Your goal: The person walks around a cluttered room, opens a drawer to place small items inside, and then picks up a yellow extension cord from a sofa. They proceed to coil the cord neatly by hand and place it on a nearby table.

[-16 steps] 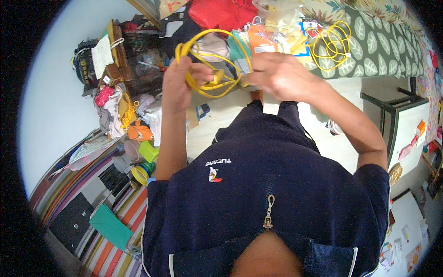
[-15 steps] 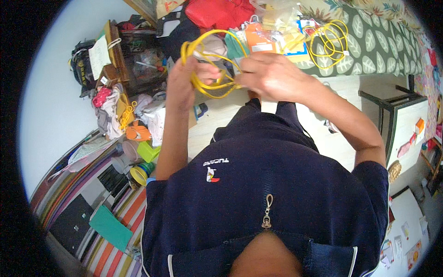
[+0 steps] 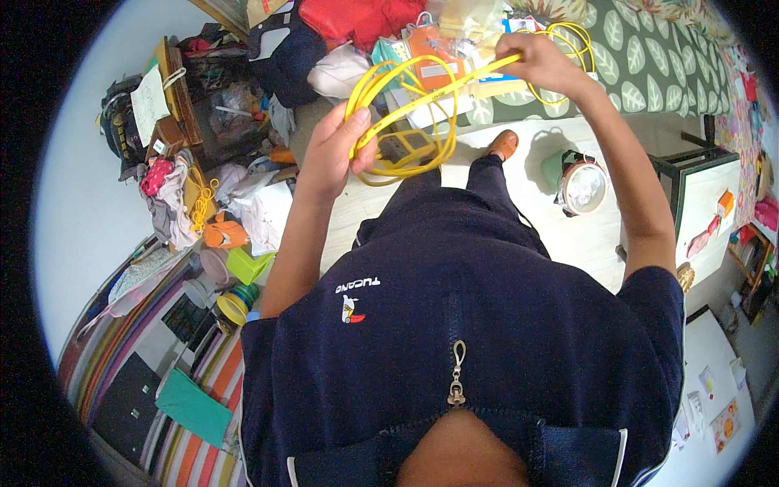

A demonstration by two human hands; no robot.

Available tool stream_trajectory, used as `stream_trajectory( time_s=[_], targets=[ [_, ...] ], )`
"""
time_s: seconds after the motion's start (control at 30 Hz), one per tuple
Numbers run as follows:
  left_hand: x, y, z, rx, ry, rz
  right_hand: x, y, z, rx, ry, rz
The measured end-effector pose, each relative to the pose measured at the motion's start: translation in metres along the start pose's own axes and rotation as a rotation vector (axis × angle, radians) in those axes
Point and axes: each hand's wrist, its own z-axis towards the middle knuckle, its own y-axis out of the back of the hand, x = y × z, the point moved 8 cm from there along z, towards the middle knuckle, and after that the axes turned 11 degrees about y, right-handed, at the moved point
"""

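In front of my chest, in the head view, I am holding a coil of yellow cable [image 3: 403,114]. My left hand [image 3: 334,150] is closing around the loops, thumb over them, likely so they are not springing apart. My right hand [image 3: 542,63] is pinching a straight stretch of the same cable and holding it out taut toward the green leaf-print bedcover [image 3: 649,73], apparently to feed another loop. Behind the coil, orange and white flat packets [image 3: 434,57] are lying in a heap. A second yellow cable [image 3: 578,40] is resting beside my right hand.
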Motion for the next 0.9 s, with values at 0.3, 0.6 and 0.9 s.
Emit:
stream_trajectory(
  time_s=[0.3, 0.6, 0.9],
  targets=[
    [0.011, -0.013, 0.006, 0.11, 0.149, 0.033, 0.155, 0.003, 0.037, -0.109, 0.443, -0.35],
    [0.005, -0.014, 0.001, 0.302, 0.074, -0.173, 0.172, -0.019, 0.067, -0.052, 0.463, -0.47],
    [0.016, -0.023, -0.004, 0.189, 0.195, -0.259, 0.196, -0.036, 0.044, -0.161, 0.621, -0.498]
  ],
)
